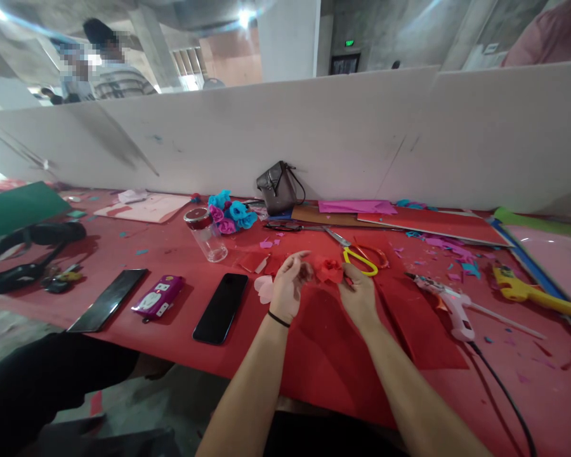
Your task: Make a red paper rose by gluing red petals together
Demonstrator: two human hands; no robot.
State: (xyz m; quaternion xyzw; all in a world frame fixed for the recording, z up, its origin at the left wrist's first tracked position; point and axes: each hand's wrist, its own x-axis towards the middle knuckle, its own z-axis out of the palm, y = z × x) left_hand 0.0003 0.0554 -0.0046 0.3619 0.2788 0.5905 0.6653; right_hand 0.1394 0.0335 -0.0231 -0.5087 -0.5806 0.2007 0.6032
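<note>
Centrally, a red paper flower [329,269] is pinched between the left hand [288,287] and the right hand [359,293] above the red table [124,254]; yellow scissors [359,259] are seen at one o'clock.

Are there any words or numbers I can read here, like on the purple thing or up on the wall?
No text here can be read.
Purple packet on the red table: it has a white label, too small and blurred to read.
Green lit sign above the dark doorway: glowing, but too small to read.
Glass jar, black phone, glue gun: no writing shows.
</note>
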